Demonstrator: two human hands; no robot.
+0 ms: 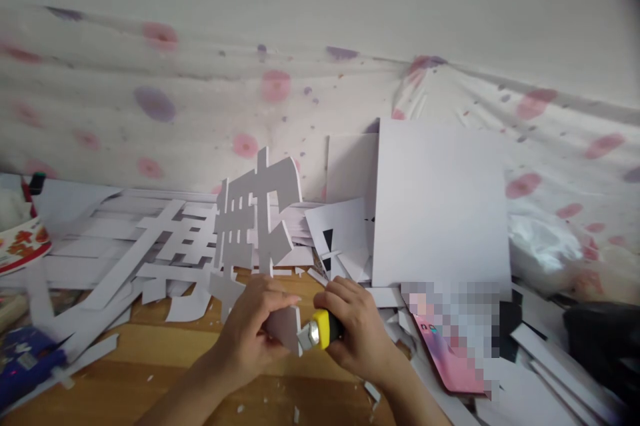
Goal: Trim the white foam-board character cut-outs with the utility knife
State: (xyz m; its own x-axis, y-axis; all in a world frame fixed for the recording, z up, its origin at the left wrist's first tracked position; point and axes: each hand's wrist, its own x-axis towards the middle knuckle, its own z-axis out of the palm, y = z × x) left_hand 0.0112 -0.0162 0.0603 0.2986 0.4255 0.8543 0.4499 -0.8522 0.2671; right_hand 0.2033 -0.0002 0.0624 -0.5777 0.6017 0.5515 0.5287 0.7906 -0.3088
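My left hand (253,319) is closed around the lower end of a large white foam-board cutout (240,213), shaped like a written character with bars and slots. It stands tilted upright above the table. A yellow and black utility knife (324,329) is gripped in my right hand (357,323). Its metal tip points left and meets, or nearly meets, the edge of the board beside my left fingers; I cannot tell if it is cutting in. Part of the handle is hidden under my right fingers.
Around the wooden table (175,366) lie white offcuts (187,303) and small scraps. A large white board (440,206) stands at the back right, with a pink phone-like object (440,353) before it. At left are a blue glue gun (30,356) and a patterned tub (25,243).
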